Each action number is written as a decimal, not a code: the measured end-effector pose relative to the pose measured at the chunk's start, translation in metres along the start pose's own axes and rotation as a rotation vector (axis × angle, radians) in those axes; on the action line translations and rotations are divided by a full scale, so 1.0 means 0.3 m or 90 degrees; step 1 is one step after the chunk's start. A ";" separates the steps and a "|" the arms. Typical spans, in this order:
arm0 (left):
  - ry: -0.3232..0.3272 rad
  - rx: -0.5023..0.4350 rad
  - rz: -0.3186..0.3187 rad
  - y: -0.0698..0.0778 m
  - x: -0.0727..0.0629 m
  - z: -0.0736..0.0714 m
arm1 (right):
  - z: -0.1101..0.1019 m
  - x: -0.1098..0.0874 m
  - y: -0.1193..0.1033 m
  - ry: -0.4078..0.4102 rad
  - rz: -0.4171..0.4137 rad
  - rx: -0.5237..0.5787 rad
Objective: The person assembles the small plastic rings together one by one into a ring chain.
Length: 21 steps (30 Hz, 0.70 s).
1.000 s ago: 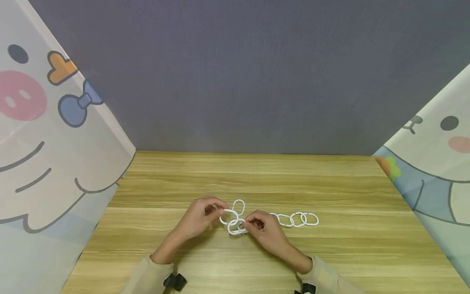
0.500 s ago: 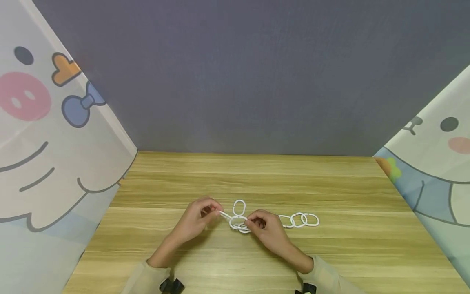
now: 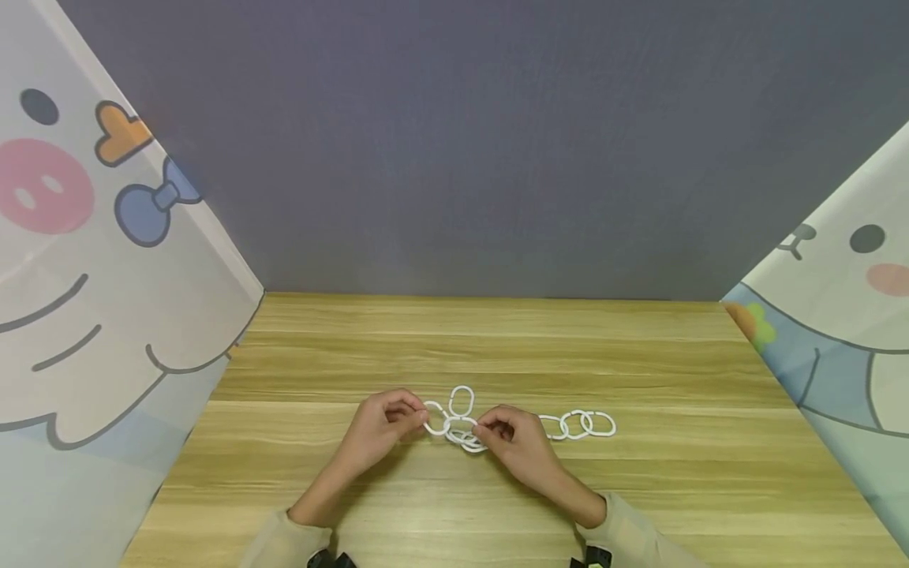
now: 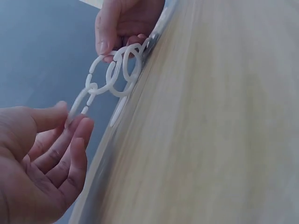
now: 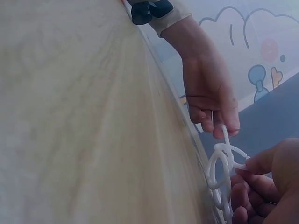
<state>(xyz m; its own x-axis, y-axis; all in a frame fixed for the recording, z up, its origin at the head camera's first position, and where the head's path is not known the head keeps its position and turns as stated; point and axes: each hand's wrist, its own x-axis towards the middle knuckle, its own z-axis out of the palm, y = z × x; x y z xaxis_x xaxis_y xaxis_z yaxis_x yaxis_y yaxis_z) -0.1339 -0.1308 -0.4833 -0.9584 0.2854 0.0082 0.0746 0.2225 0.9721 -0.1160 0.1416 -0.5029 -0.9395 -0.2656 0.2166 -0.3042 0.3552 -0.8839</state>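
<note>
Between thumb and fingers my left hand (image 3: 383,426) pinches a white oval link (image 4: 77,105), which hooks through another link (image 4: 96,70). That second link is pinched by my right hand (image 3: 518,446), close to its gap. More interlocked white links (image 5: 219,172) hang below the right fingertips, bunched over the tabletop. The chain (image 3: 578,424) carries on to the right of my right hand and lies flat on the wood; the part under that hand is hidden. One loose oval link (image 3: 462,401) with a small gap lies just beyond the two hands.
A wood-grain table (image 3: 490,339) spans the workspace. A dark grey panel (image 3: 490,158) rises at its far edge. Cartoon-printed panels stand at the left (image 3: 177,315) and right (image 3: 845,339) sides.
My left hand has turned its link from nearly flat to edge-on and back to face-up, lowering slightly. The bunched links have gathered closer to my right hand, which stays nearly still.
</note>
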 end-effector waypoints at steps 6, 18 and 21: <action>-0.007 0.011 -0.012 -0.012 -0.001 0.000 | -0.008 0.004 0.001 0.003 -0.012 -0.041; -0.014 -0.002 -0.059 -0.009 -0.004 0.004 | -0.028 0.012 -0.001 -0.035 -0.026 -0.124; -0.006 -0.017 -0.060 -0.013 0.000 0.010 | -0.031 0.013 -0.004 -0.050 -0.019 -0.135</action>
<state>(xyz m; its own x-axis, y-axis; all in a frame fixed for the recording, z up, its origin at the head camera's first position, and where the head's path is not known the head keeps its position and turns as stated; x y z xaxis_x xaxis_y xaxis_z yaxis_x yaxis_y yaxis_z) -0.1333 -0.1290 -0.4879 -0.9583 0.2727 -0.0857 -0.0235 0.2238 0.9744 -0.1208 0.1485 -0.4971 -0.9169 -0.3448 0.2009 -0.3656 0.5241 -0.7692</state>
